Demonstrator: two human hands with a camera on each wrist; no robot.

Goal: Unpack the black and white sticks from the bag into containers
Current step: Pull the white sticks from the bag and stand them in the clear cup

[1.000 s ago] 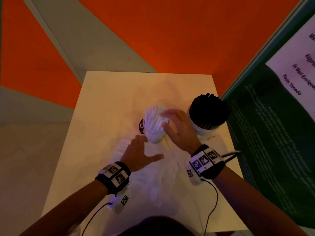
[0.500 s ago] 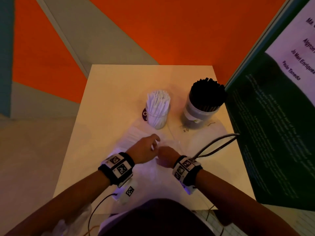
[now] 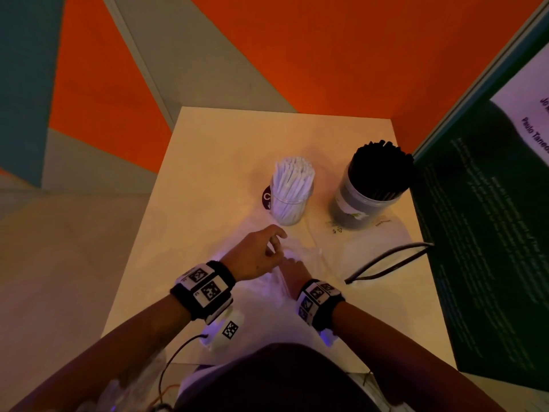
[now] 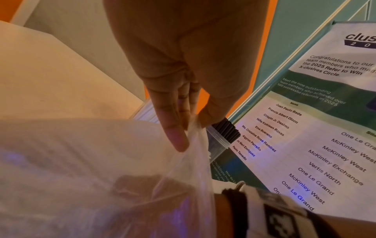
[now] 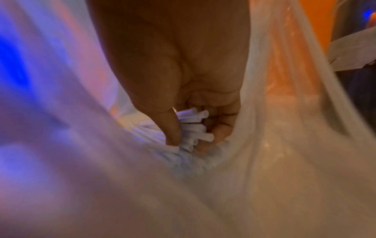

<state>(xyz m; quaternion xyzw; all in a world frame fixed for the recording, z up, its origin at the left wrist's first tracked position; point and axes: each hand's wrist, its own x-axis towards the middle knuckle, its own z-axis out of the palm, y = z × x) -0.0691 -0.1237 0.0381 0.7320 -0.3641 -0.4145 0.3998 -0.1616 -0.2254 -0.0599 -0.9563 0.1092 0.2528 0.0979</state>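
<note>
A translucent white plastic bag (image 3: 267, 304) lies on the pale table (image 3: 214, 162) in front of me. My left hand (image 3: 261, 254) pinches the bag's edge (image 4: 195, 133) and holds its mouth up. My right hand (image 3: 294, 272) is inside the bag, where its fingers (image 5: 221, 132) curl round a bundle of white sticks (image 5: 195, 128). Behind the bag stands a clear cup full of white sticks (image 3: 292, 190). To its right a larger clear jar holds black sticks (image 3: 375, 179), also seen past my fingers in the left wrist view as black sticks (image 4: 227, 130).
A dark poster board (image 3: 487, 233) with printed names stands against the table's right edge. A black cable (image 3: 386, 263) loops over the table's right side. A dark round sticker (image 3: 266, 197) sits by the white-stick cup. Orange and grey wall panels (image 3: 297, 55) lie beyond the table.
A second ago my right hand was at the white-stick cup and my left lay open on the bag. Both came back to the bag; the left now pinches its edge, the right reaches inside.
</note>
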